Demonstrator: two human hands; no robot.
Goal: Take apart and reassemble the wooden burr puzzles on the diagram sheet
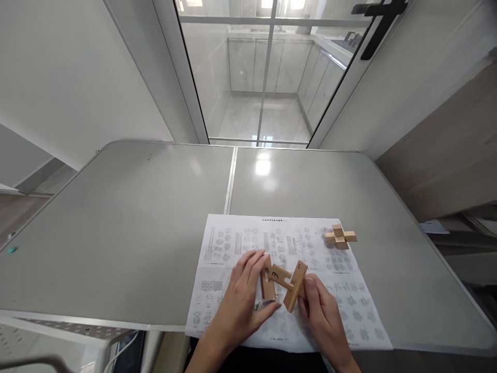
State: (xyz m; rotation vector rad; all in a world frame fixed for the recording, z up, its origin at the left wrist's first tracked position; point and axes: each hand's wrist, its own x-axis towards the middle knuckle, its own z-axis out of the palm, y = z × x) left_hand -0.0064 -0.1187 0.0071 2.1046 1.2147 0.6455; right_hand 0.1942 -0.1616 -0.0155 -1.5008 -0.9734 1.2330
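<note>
My left hand (241, 296) curves around a wooden puzzle piece (267, 284) with a notch in it, fingers at its far end and thumb near its close end. A small grey, shiny thing shows by that thumb; I cannot make out what it is. My right hand (325, 317) pinches a wooden puzzle piece (296, 288) with a dark mark on its end. Between the two lies a slotted wooden piece (280, 275) marked like a 3, meeting both. Fingers hide part of the joint on the right. Beneath both hands is a printed sheet (236, 339) with small diagrams.
A cross-shaped wooden puzzle (340, 237) sits at the sheet's upper right. The grey table (155, 223) has a seam (232, 178) across it. Beyond its far edge stands a glass door (248, 77) with a black handle (378, 26). Shelves (462, 243) are at the right.
</note>
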